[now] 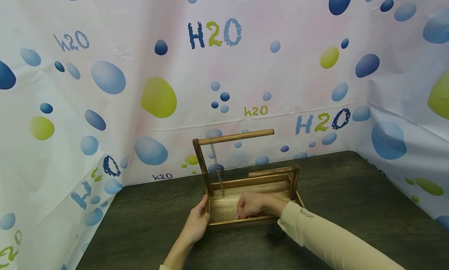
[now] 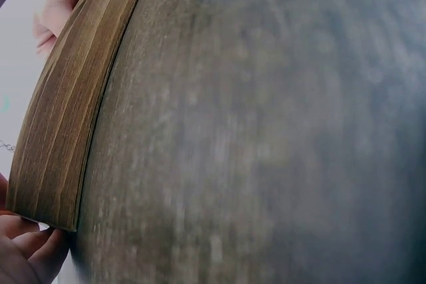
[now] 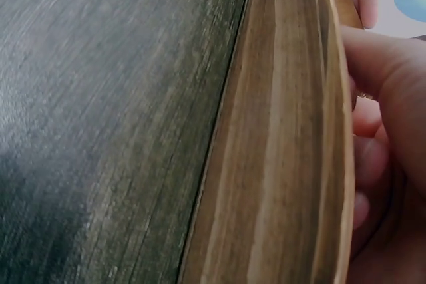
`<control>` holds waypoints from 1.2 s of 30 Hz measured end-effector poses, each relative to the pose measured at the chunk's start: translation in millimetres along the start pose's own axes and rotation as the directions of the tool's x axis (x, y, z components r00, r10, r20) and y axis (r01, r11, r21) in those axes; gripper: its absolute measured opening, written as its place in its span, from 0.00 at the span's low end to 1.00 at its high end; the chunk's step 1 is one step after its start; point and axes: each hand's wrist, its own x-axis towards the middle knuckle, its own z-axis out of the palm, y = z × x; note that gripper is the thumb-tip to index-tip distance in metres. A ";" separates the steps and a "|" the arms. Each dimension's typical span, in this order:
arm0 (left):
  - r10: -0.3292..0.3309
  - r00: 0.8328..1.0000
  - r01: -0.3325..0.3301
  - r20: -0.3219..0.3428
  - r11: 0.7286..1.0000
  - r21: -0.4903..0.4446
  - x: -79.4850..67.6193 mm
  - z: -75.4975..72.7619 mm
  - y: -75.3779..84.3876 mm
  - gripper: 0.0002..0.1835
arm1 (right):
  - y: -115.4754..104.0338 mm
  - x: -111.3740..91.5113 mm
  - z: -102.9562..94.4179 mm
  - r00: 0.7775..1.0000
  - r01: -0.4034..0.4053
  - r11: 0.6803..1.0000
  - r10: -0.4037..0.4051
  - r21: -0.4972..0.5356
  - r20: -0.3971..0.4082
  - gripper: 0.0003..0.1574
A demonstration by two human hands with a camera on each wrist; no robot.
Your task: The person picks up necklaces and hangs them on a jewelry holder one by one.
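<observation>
A wooden jewelry stand with a shallow tray base and two T-like posts stands on the dark table. My left hand grips the tray's left end, its fingers at the lower front corner in the left wrist view. Inside the tray, near the front wall, my right hand has its fingers curled and pinches a small shiny metal piece, mostly covered by the fingertips. From the tall left bar hangs a thin silver chain, its lower end reaching down to the tray. The right wrist view shows that hand behind the front wall.
The stand's lower bar juts left from the right post behind my right hand. A small dark object sits in front of the tray, partly under the right forearm. A printed curtain rises behind the table.
</observation>
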 end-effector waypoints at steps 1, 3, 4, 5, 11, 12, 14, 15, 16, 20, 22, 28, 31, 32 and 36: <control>-0.001 1.000 0.001 0.001 1.000 0.000 0.0 0.0 0.1 0.37 | 0.1 0.5 0.3 1.000 0.010 1.000 -0.010 -0.001 -0.002 0.17; -0.003 1.000 0.003 0.001 1.000 0.002 -0.2 0.1 0.5 0.37 | 0.6 1.2 0.9 0.999 0.032 0.999 -0.032 0.000 -0.013 0.15; -0.003 1.000 0.003 0.002 1.000 0.002 -0.2 0.1 0.6 0.37 | 0.9 1.5 1.2 0.999 0.041 0.999 -0.041 0.003 -0.018 0.13; -0.001 1.000 0.001 0.002 1.000 0.001 -0.1 0.2 0.8 0.37 | 1.4 1.8 1.8 0.998 0.051 0.999 -0.051 0.008 -0.026 0.11; 0.002 1.000 -0.002 0.009 1.000 -0.003 0.8 -0.1 0.4 0.37 | 2.1 3.0 3.6 0.995 0.075 0.995 -0.071 0.072 -0.065 0.05; 0.000 1.000 0.000 0.010 1.000 -0.001 0.8 -0.1 0.2 0.37 | 1.7 2.9 2.7 0.996 0.064 0.993 -0.057 0.097 -0.069 0.05; -0.001 1.000 0.001 0.009 1.000 0.002 0.7 0.0 0.0 0.37 | 0.8 2.7 0.3 0.996 0.035 0.986 -0.022 0.162 -0.085 0.03; -0.002 1.000 0.002 0.007 1.000 0.005 0.6 0.1 -0.1 0.37 | 0.3 2.7 -1.3 0.996 0.017 0.981 0.001 0.195 -0.092 0.02; -0.003 1.000 0.003 0.005 1.000 0.005 0.5 0.1 0.0 0.37 | -0.3 2.7 -3.0 0.995 -0.004 0.973 0.027 0.232 -0.098 0.03; 0.003 1.000 -0.003 -0.001 1.000 0.005 0.5 -0.1 1.0 0.37 | -1.7 2.6 -9.5 0.991 -0.073 0.954 0.103 0.289 -0.087 0.05; 0.000 1.000 0.000 0.001 1.000 0.004 0.6 -0.3 1.3 0.37 | -2.3 2.7 -11.7 0.991 -0.096 0.954 0.117 0.285 -0.058 0.06; -0.008 1.000 0.008 0.008 1.000 0.005 1.3 -0.8 1.3 0.38 | -7.1 2.8 -14.0 0.990 -0.138 0.960 0.127 0.243 0.061 0.07; -0.005 1.000 0.005 0.005 1.000 0.010 2.0 -0.7 0.5 0.38 | -9.1 2.8 -13.8 0.987 -0.150 0.963 0.133 0.224 0.089 0.07; -0.006 1.000 0.005 0.003 1.000 0.011 2.0 -0.5 0.3 0.38 | -9.3 3.0 -13.2 0.987 -0.152 0.964 0.135 0.218 0.091 0.07; -0.004 1.000 0.004 -0.003 1.000 0.014 2.3 0.5 -0.9 0.38 | -11.3 3.7 -10.5 0.988 -0.147 0.970 0.133 0.195 0.084 0.07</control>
